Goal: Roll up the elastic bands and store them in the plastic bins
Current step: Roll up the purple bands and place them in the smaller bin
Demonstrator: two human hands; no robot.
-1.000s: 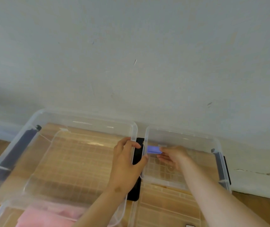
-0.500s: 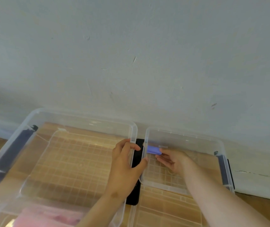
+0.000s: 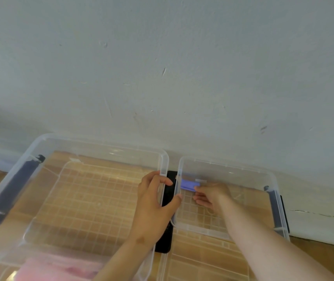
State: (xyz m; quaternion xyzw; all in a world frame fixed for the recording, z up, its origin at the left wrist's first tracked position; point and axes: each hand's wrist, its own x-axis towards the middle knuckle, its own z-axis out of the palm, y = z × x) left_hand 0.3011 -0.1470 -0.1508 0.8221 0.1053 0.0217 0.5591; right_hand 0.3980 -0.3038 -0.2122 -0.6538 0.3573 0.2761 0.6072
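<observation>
A purple rolled elastic band lies in the far left corner of the small clear bin. My right hand reaches into that bin, its fairly straight fingertips touching the band's right end. My left hand grips where the two bins meet: its fingers curl over the right rim of the large clear bin and its thumb presses the small bin's left wall. A black latch runs between the bins, partly hidden by that hand.
Pink material shows through another clear container at the front left. A further clear plastic piece lies in front of the small bin. All stand on a wooden surface against a grey wall.
Both hands and the purple band stay in nearly the same place. The view has tilted slightly, and my right fingers have spread a little.
</observation>
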